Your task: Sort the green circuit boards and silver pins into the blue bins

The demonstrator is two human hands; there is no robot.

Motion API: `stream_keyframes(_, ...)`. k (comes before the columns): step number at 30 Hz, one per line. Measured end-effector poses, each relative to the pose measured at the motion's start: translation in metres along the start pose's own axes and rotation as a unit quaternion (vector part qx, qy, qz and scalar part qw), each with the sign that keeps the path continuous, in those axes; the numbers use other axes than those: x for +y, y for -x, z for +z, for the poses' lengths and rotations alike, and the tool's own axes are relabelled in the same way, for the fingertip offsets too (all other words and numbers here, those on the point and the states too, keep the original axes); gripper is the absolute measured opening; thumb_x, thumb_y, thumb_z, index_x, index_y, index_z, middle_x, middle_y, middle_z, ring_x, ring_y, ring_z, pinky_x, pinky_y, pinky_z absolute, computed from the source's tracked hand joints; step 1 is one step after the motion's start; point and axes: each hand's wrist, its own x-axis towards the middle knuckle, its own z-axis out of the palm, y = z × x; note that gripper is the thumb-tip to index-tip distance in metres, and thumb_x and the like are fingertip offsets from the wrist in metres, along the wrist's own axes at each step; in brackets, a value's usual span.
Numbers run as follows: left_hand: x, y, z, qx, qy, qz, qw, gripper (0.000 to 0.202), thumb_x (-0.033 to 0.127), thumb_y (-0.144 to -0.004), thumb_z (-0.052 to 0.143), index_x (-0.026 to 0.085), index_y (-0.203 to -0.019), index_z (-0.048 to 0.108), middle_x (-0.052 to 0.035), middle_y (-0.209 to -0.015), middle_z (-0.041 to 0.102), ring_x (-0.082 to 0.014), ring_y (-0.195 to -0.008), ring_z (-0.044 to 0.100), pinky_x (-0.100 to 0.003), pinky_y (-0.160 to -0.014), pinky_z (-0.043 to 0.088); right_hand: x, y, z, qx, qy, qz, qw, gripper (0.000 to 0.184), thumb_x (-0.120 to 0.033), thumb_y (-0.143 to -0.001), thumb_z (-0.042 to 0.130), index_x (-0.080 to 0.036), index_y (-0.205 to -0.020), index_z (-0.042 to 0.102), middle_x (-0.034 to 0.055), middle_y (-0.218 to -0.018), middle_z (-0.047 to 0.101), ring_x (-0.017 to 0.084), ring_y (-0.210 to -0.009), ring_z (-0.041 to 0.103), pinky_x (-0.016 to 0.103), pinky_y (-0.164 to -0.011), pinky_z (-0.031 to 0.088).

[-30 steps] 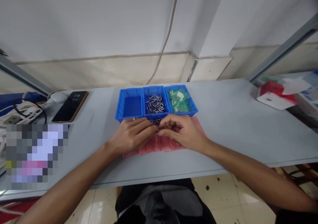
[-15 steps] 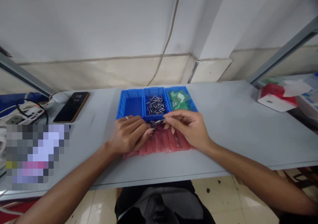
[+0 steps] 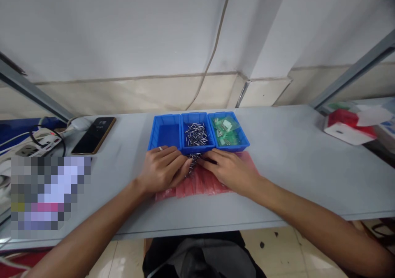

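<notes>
A small pile of metal pins (image 3: 194, 159) lies on pink plastic bags (image 3: 199, 183), between my two hands. My left hand (image 3: 166, 167), with a ring on one finger, rests at the pile's left side. Its fingers are curled together, thumb against the pins; whatever is inside the hand is hidden. From the right, my right hand (image 3: 226, 167) reaches over the bags with its fingertips closed together at the pile's edge. What those fingertips hold cannot be made out. Just behind stands a blue bin of metal pins (image 3: 197, 135).
Left of the pin bin is an empty blue bin (image 3: 168, 134); right of it, a blue bin (image 3: 245, 144) holds green plastic bags. A phone (image 3: 94, 135) and a power strip (image 3: 40, 143) lie at left. A red and white box (image 3: 350, 132) stands at right.
My right hand has lowered from a raised pinch on a small thin piece to the pin pile. My left hand stays by the pile. The view has shifted slightly.
</notes>
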Motion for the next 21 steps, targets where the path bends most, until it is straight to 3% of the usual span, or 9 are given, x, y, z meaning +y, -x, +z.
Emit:
stream_keyframes(6,0.000,0.000,-0.001,-0.011,-0.004,-0.003,1.000,0.025,0.015,-0.088,0.064,0.017,-0.065,0.053,0.0023,-0.059,0.055,-0.0123,-0.056,0.048,-0.031,-0.054,0.035,-0.001,-0.002,0.001,0.066,-0.078,0.046,0.994,0.029,-0.012,-0.096,0.054,-0.017,-0.122,0.066,0.0078,-0.103,0.070,0.021,-0.092,0.069,0.037,-0.078,0.062)
stream_keyframes(10,0.000,0.000,-0.001,-0.007,-0.002,0.001,1.000,0.026,0.015,-0.087,0.064,0.018,-0.065,0.052,0.0025,-0.059,0.053,-0.0123,-0.056,0.047,-0.031,-0.054,0.033,-0.003,-0.001,0.005,0.060,-0.124,0.056,0.989,0.025,-0.017,-0.098,0.053,-0.019,-0.119,0.067,0.0071,-0.112,0.068,0.021,-0.098,0.068,0.040,-0.084,0.061)
stream_keyframes(16,0.000,0.002,-0.001,-0.005,-0.004,0.001,1.000,0.023,0.015,-0.087,0.064,0.018,-0.067,0.053,0.0027,-0.060,0.056,-0.0123,-0.056,0.049,-0.031,-0.054,0.036,-0.005,-0.002,0.011,0.083,-0.172,0.066,0.979,0.036,-0.006,-0.092,0.053,-0.018,-0.124,0.065,0.0090,-0.114,0.066,0.020,-0.100,0.066,0.038,-0.085,0.061)
stream_keyframes(20,0.000,0.000,0.000,-0.007,0.010,-0.002,1.000,0.004,0.015,-0.087,0.066,0.016,-0.088,0.062,0.0004,-0.078,0.067,-0.0136,-0.070,0.060,-0.029,-0.060,0.044,-0.006,-0.004,0.001,0.154,-0.204,0.064,0.965,0.032,-0.003,-0.090,0.053,-0.014,-0.114,0.070,0.0097,-0.107,0.068,0.020,-0.098,0.066,0.037,-0.087,0.059)
stream_keyframes(21,0.000,0.000,0.000,-0.010,0.011,-0.003,1.000,0.010,0.017,-0.088,0.066,0.016,-0.097,0.063,-0.0006,-0.085,0.069,-0.0143,-0.075,0.062,-0.028,-0.063,0.046,-0.006,-0.005,-0.002,0.171,-0.217,0.060,0.959,0.029,-0.003,-0.090,0.054,-0.014,-0.111,0.071,0.0093,-0.104,0.069,0.019,-0.097,0.066,0.037,-0.087,0.059)
